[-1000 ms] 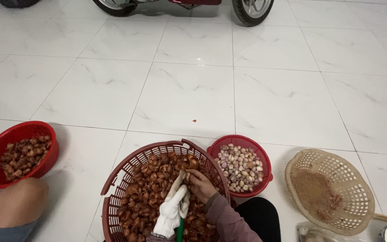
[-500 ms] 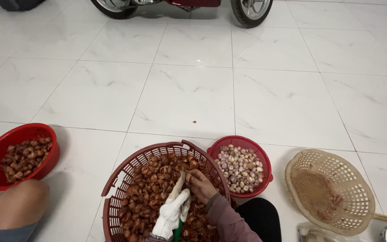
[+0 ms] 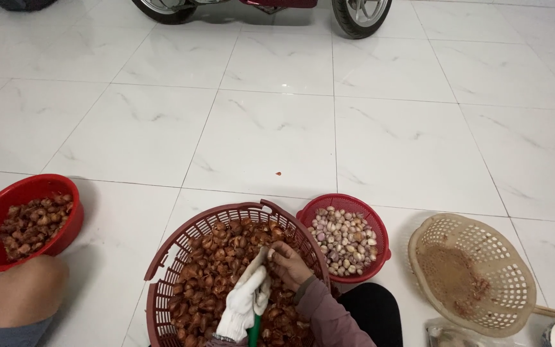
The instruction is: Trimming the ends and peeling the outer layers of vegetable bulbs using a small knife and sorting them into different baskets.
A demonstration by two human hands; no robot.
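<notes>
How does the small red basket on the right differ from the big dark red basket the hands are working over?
The small red basket is much smaller than the big dark red basket. The small one holds pale, pinkish-white peeled bulbs; the big one holds brown, papery-skinned ones. Both hands, the gloved left hand and the bare right hand, are over the big basket; nothing touches the small one. Both are round, slotted plastic, sitting on the white tiled floor.

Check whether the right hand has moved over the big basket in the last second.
No. The right hand stays over the shallots near the big basket's far rim, touching the gloved left hand.
</notes>
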